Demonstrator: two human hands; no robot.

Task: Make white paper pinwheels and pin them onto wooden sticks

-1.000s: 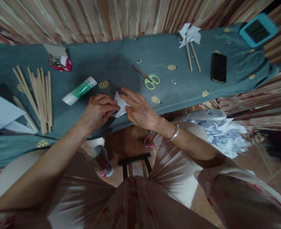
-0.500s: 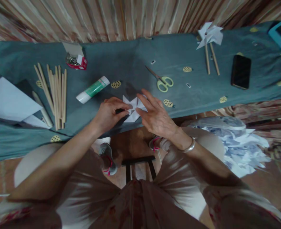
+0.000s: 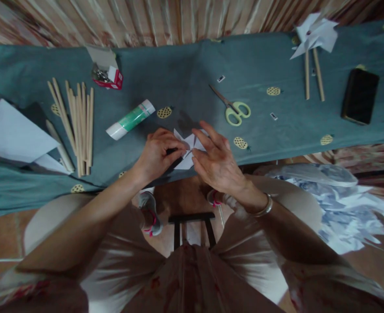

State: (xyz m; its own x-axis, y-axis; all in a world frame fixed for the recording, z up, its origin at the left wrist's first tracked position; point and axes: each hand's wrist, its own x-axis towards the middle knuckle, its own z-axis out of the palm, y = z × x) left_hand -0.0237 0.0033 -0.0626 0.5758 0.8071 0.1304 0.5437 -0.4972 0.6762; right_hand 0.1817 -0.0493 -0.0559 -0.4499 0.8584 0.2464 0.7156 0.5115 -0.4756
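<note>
A small white paper pinwheel [image 3: 185, 163] with folded, pointed blades is held just over the front edge of the table. My left hand [image 3: 155, 157] pinches its left side near the centre between thumb and forefinger. From the other side, my right hand [image 3: 218, 161] grips it, thumb and fingertips pressed on the paper while the upper fingers stretch across the blades. Fingers cover part of the pinwheel's middle. Left of my hands lies a green and white glue stick [image 3: 131, 120]. Scissors [image 3: 235, 111] with pale green handles rest beyond my right hand.
Several wooden sticks [image 3: 81, 126] lie at the left beside white paper sheets [image 3: 15, 130]. An open red box [image 3: 108, 78] holds small metal pieces. At the right are a finished-looking pinwheel [image 3: 317, 34] on sticks and a black phone [image 3: 360, 96]. A bag of paper scraps [image 3: 351, 213] stands below.
The camera view has shifted slightly, so the objects at the right sit farther right in the picture. Both hands stay on the pinwheel in nearly the same pose.
</note>
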